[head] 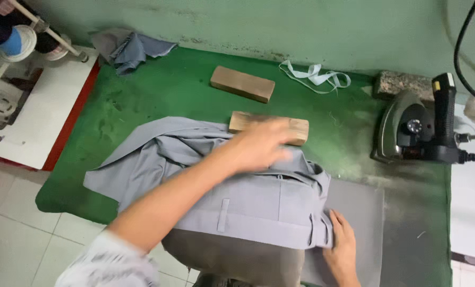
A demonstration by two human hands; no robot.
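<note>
On grey trousers (258,202): right hand (342,250) flat, open; blurred left hand (258,144) open over wooden block (296,128).

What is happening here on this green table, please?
A person works on grey trousers spread on a green padded table. The left hand reaches across the cloth towards a wooden block and looks blurred. The right hand rests on the waistband at the near edge. A second wooden block and a white strip of tape lie further back, and an iron stands at the right, untouched.
</note>
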